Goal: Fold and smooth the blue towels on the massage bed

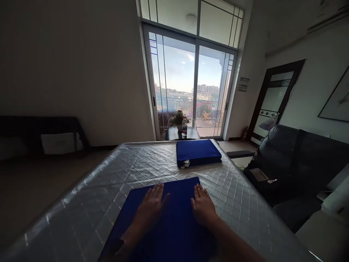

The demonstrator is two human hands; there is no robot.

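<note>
A blue cloth (174, 218) lies flat on the silver quilted surface (152, 160), close in front of me. My left hand (152, 205) rests on its left part, palm down, fingers stretched out and thumb apart. On the cloth's right edge lies my right hand (203, 205), also flat, with its fingers stretched forward and nothing held. Beyond the hands sits a folded blue cloth (198, 151) with small white tags at its front left corner. Neither hand touches that folded one.
Past the far edge stands a small dark table (172, 134) with a potted plant (179, 120) and a bottle (184, 127), before a glass sliding door (177, 72). A black sofa (305, 160) is at the right. Dark furniture (62, 127) stands at the far left.
</note>
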